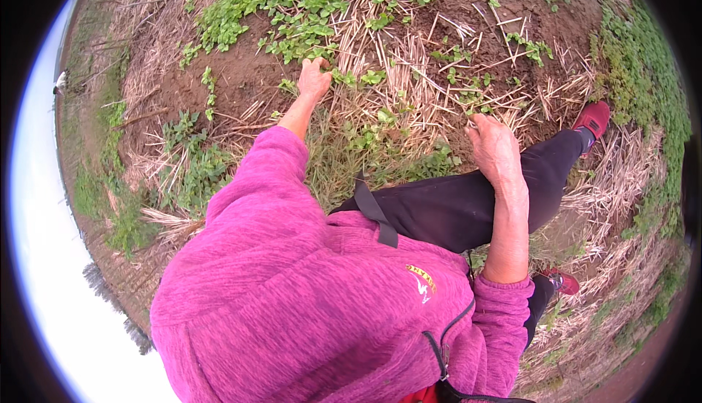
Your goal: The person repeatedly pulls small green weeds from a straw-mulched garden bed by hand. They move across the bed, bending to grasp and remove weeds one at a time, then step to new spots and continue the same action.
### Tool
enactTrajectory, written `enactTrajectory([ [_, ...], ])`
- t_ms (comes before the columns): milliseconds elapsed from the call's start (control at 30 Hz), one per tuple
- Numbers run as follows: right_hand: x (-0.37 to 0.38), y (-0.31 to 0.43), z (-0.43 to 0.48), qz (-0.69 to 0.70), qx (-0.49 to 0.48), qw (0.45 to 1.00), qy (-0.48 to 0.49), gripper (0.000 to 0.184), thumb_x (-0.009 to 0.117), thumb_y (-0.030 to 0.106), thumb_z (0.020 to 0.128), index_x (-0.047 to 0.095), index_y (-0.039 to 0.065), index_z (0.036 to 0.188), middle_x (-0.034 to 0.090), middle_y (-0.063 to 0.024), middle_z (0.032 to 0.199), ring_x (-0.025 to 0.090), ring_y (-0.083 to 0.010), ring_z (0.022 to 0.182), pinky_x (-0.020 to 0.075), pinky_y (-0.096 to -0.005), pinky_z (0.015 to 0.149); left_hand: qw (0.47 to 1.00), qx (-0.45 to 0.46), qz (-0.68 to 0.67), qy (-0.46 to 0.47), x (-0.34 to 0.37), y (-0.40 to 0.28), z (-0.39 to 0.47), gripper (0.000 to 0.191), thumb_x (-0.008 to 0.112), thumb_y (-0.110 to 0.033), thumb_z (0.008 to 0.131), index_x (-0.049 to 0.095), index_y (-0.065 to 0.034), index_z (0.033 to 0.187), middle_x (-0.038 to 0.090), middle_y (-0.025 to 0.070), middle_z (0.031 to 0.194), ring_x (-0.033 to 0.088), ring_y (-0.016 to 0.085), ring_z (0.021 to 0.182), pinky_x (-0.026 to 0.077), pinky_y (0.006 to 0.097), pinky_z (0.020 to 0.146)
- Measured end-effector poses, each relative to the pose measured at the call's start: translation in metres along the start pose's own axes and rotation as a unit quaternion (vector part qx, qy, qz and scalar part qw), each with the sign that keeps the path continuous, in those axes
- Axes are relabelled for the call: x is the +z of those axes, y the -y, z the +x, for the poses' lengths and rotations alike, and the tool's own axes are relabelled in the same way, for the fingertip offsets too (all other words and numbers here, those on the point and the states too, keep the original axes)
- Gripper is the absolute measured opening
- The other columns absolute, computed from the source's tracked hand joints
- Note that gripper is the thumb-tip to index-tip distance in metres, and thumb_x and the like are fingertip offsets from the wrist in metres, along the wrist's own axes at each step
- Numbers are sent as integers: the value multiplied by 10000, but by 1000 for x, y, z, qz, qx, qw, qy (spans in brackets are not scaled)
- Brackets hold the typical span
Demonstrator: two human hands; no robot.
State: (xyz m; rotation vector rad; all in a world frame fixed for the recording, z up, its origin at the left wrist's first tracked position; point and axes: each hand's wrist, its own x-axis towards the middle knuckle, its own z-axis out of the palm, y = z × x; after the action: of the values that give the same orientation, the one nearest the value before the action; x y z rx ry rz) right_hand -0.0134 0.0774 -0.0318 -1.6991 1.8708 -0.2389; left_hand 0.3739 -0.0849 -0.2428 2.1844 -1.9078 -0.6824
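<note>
My left hand (314,78) reaches forward to the lower edge of a patch of green leafy plants (299,30). Its fingers are bent down at the leaves, and whether they grip a stem is hidden. Over the straw-strewn soil, beside the thigh of my dark trousers (439,205), hangs my right hand (493,142). Thumb and fingers there are curled close together; a tiny pale spot shows at the tips, too small to make out. Dry straw (408,82) and low green sprigs (373,129) lie between the two hands.
My feet, in red shoes (594,118), stand on straw and soil at the right. Taller weeds (189,156) grow left of my left arm. Dry sticks (140,119) lie beyond them. Dense green growth (647,68) borders the right side. A dark strap (375,211) hangs at my waist.
</note>
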Motion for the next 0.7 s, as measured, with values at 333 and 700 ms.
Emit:
enactTrajectory([
  [333,1,-1,0,-15,-7,1000,0,170,592,189,911,575,22,940,635,-203,941,621,-417,926,495,-511,793,961,-109,-253,37,3,16,14,548,660,-56,769,557,-154,1298,606,127,1151,599,281,1071,470,367,933],
  [700,2,-1,-2,-26,-16,999,-8,175,587,200,915,581,27,939,643,-202,939,624,-413,926,499,-509,796,961,162,190,119,-21,-2,-6,520,620,-30,768,555,-220,1248,446,159,1302,550,373,1148,497,485,932],
])
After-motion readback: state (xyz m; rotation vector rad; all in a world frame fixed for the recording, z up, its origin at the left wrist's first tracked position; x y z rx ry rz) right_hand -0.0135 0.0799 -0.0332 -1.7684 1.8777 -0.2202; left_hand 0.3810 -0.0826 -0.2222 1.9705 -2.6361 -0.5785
